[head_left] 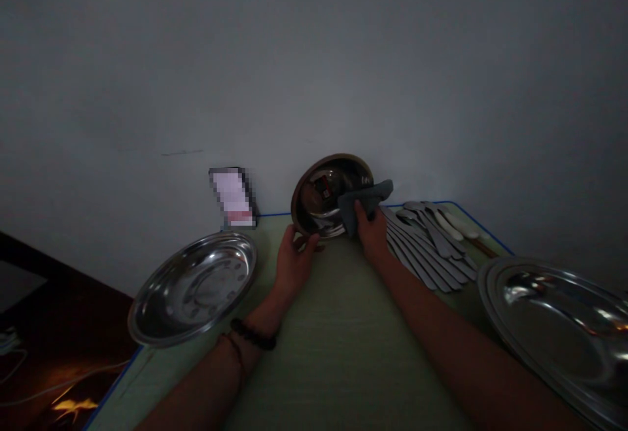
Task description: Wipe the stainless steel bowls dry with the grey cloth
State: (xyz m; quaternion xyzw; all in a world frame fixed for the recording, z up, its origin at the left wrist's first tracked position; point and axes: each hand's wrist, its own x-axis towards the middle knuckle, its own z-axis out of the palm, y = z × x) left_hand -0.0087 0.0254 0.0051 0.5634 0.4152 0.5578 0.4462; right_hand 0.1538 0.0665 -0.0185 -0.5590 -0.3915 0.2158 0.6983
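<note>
Gripping one steel bowl (pixel 324 189) by its lower rim: your left hand (pixel 296 254). Bowl tilted, opening toward you, at the far edge of the table (pixel 333 346). Your right hand (pixel 370 228): closed on one grey cloth (pixel 366 197), at the bowl's right side. Cutlery (pixel 434 248): near that hand.

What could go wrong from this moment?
The tilted metal bowl might slip, with the left hand at its lower rim. The right hand, holding a grey cloth, might knock the cutlery close beside it. The left basin appears to overhang the table, so a bump might tip it.
</note>
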